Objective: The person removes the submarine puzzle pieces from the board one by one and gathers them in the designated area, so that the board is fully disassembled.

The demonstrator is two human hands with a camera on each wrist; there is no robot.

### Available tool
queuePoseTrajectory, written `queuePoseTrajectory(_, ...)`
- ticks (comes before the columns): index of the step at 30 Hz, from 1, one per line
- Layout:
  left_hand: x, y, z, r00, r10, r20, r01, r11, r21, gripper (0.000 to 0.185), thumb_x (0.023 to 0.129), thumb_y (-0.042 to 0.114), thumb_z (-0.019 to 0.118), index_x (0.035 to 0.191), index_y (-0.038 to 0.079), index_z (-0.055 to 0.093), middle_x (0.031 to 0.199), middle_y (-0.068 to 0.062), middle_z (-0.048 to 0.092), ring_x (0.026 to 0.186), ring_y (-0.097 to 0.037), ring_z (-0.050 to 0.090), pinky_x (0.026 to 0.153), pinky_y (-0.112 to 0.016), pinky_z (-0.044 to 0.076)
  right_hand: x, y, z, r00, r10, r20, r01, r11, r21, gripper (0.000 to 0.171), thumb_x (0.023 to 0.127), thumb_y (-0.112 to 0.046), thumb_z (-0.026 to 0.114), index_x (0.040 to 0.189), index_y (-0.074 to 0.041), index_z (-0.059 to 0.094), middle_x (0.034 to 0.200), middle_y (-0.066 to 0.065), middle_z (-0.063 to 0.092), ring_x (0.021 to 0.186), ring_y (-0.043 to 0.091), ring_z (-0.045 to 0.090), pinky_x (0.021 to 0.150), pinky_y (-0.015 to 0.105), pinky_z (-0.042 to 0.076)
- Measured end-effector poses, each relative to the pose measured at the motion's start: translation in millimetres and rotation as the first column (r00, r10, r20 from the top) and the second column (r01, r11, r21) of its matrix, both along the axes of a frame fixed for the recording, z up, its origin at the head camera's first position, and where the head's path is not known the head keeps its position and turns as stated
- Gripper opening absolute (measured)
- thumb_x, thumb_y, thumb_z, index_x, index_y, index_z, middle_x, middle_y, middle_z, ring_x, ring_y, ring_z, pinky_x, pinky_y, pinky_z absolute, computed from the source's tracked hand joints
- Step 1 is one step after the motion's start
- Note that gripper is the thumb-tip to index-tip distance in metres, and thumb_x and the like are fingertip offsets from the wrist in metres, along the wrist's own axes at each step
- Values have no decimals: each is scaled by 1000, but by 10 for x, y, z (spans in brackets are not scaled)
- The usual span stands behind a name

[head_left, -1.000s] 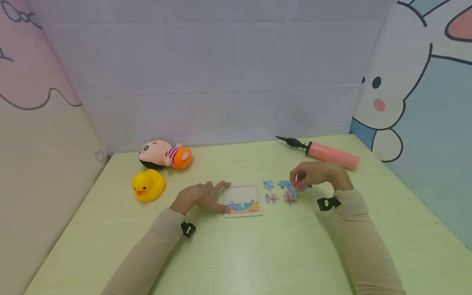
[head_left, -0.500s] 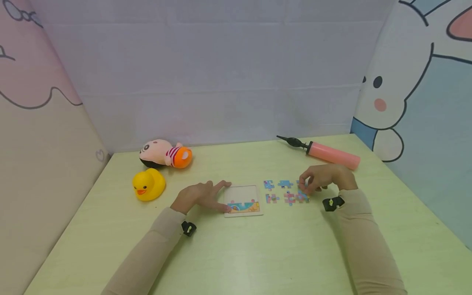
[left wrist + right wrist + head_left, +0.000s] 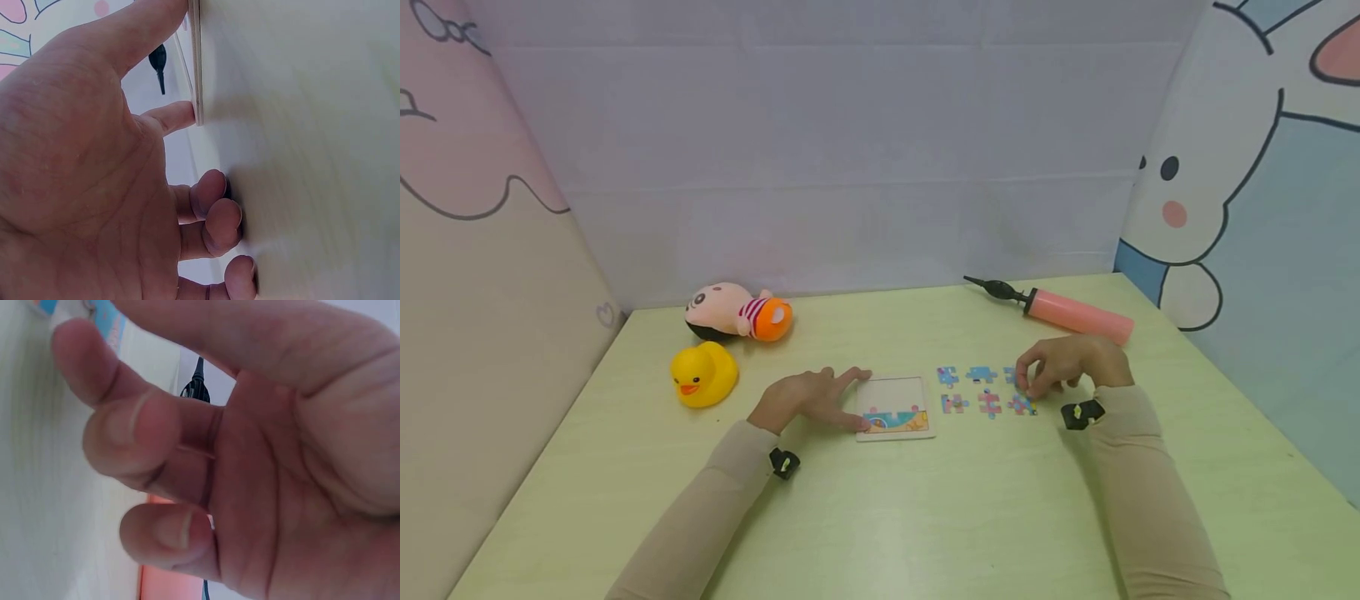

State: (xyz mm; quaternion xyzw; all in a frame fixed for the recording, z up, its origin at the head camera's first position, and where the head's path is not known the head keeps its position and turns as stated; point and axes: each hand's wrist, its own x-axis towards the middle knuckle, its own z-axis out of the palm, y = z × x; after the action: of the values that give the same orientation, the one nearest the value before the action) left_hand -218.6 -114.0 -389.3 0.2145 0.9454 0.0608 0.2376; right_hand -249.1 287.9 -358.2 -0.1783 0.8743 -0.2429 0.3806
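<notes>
A small square puzzle board (image 3: 891, 392) with a pale rim lies mid-table, its lower strip filled with a coloured beach-like picture. My left hand (image 3: 805, 398) steadies its left side, thumb on the lower corner and a finger on the upper one; the left wrist view shows the other fingers curled by the tabletop. To the right, several loose jigsaw pieces lie flat in two rows. My right hand (image 3: 1063, 367) hovers over the right end, loosely curled fingertips right at the lower right piece (image 3: 1022, 406). They partly cover the upper right piece (image 3: 1011, 375).
A yellow rubber duck (image 3: 703, 375) and a plush doll (image 3: 739, 312) lie at the back left. Behind my right hand rests a pink hand pump (image 3: 1078, 315) with a black nozzle. A fabric screen (image 3: 865, 167) stands along the table's back edge.
My right hand has moved rightward and slightly down. The lower right piece, earlier overlapping its neighbour, now lies apart from it, farther right. My left hand and the board stay put.
</notes>
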Motion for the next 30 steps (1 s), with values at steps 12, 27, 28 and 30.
queuePoseTrajectory(12, -35, -69, 18, 999, -33, 35, 33, 999, -5, 96, 82, 69, 67, 159, 34, 21, 147, -23, 41, 122, -42, 51, 99, -62, 41, -1, -233, 70, 959, 88, -271, -111, 991, -70, 11, 95, -3, 63, 106, -5, 65, 92, 7, 66, 72, 18, 54, 63, 30, 44)
queuePoseTrajectory(27, -18, -31, 19, 998, -64, -30, 62, 996, -66, 98, 83, 70, 66, 160, 28, 21, 138, -21, 50, 118, -43, 52, 103, -62, 35, 73, -754, 27, 893, 137, -428, -220, 964, -150, 15, 99, -4, 56, 109, -5, 67, 90, 12, 68, 78, 30, 61, 68, 33, 47)
queuePoseTrajectory(28, -17, -28, 15, 998, -59, -31, 57, 996, -71, 99, 82, 70, 65, 160, 29, 20, 138, -21, 50, 115, -43, 53, 101, -61, 37, 79, -802, 16, 889, 143, -435, -227, 963, -147, 15, 99, -4, 56, 109, -5, 68, 89, 12, 68, 77, 27, 61, 68, 32, 47)
queuePoseTrajectory(30, -18, -27, 8, 999, -42, -29, 39, 997, -73, 99, 81, 71, 66, 159, 31, 21, 136, -20, 51, 109, -41, 55, 97, -59, 42, 95, -894, -8, 883, 157, -443, -240, 961, -138, 15, 99, -4, 57, 109, -6, 67, 88, 10, 68, 74, 21, 59, 69, 31, 46)
